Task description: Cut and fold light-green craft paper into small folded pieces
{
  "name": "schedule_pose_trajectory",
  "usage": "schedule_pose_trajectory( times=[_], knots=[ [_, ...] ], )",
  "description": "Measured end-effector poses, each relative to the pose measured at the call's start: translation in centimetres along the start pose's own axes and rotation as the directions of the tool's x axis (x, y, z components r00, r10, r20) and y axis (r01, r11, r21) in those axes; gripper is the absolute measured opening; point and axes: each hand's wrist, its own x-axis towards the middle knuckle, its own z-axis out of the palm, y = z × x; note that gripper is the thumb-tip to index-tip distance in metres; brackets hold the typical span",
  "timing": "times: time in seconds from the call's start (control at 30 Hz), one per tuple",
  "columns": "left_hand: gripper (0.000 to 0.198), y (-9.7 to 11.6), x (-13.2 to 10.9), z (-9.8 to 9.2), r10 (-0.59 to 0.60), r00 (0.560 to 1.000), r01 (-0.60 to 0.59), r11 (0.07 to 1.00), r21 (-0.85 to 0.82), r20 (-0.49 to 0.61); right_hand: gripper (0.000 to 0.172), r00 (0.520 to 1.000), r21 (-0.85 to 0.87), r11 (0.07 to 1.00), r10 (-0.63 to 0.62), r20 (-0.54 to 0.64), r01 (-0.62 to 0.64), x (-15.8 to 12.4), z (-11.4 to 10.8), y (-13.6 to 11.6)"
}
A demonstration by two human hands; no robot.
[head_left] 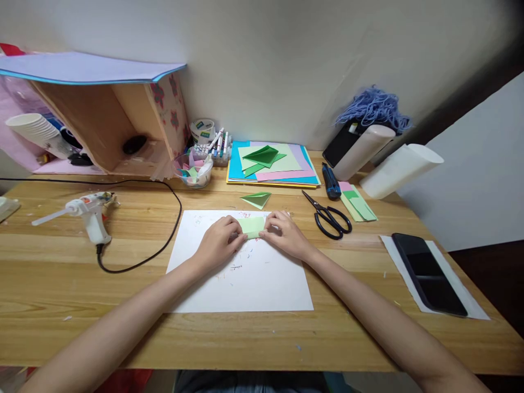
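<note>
Left hand (219, 240) and right hand (286, 236) pinch green paper (251, 225) on a white sheet (254, 284) atop a wooden desk (82, 284) by a wall (286, 65).

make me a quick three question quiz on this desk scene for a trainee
1. True or false: the left hand and the right hand both hold the light green paper over the white sheet.
2. Which tool lies on the desk to the right of the white sheet? A) scissors B) stapler C) hole punch
3. Fill in: the glue gun lies to the ____ of the white sheet.
Key: 1 true; 2 A; 3 left
</note>
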Motion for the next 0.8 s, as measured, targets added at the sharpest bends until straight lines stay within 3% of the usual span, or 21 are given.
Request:
schedule_pose_trajectory(
  times=[0.4,0.8],
  knots=[
    [0.014,0.36,0.24,0.38,-0.042,0.998,0.046,0.995,0.085,-0.046,0.016,1.0,-0.082,0.996,0.016,-0.023,-0.018,-0.2,0.32,-0.23],
    [0.018,0.02,0.36,0.31,-0.058,0.998,0.059,0.997,0.055,-0.008,0.015,1.0,-0.117,0.993,0.014,-0.026,-0.017,-0.2,0.37,-0.35]
  ],
)
